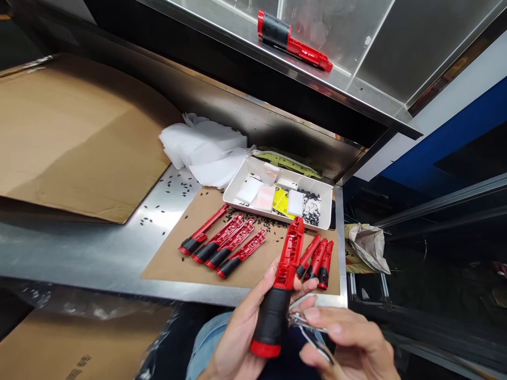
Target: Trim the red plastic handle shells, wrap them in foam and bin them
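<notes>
My left hand is wrapped round a red-and-black plastic housing, its open ribbed red half pointing away from me and its black sleeve and red end cap nearest. Close to the housing's right side, my right hand grips a small shiny metal hand tool with two slim arms. The tool's exact kind is hard to make out. Beyond my hands, several similar housings lie in a row on a brown cardboard sheet. A smaller group of housings rests to the right.
Behind the housings stands a white tray with white blocks, a yellow label and small black parts. Tiny black pieces are scattered on the metal table. White sheets, a large carton and a shelf-top housing surround the area.
</notes>
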